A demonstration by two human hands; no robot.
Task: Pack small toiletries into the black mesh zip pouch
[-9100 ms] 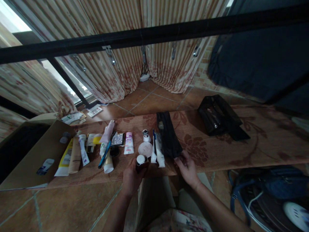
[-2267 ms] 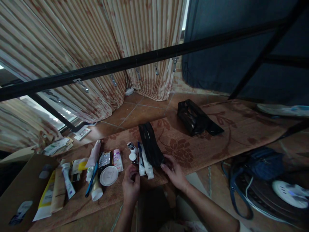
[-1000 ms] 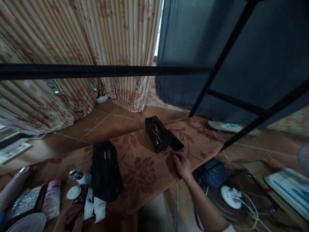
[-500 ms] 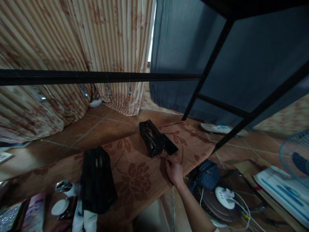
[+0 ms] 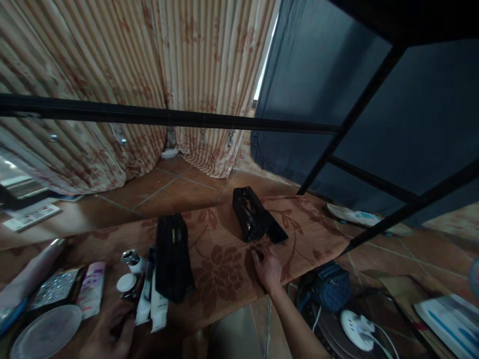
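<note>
My right hand rests on the patterned brown cloth with its fingers curled and nothing visible in them. Just beyond it lies a glossy black pouch, and a flat black phone-like object touches the pouch's right side. At the lower left, dim and blurred, my left hand has thumb and forefinger apart beside a white-lidded jar; whether it touches the jar is unclear. A second black pouch stands to the right of the jar, with white tubes next to it.
Left on the cloth are a pink-and-white tube, a glittery flat case and a round translucent lid. A black metal bar crosses ahead. At right, a blue bag and white power strip sit on a stool.
The view has turned left, so things appear farther right. My left hand has come further into view beside the jar. My right hand stays near the glossy pouch.
</note>
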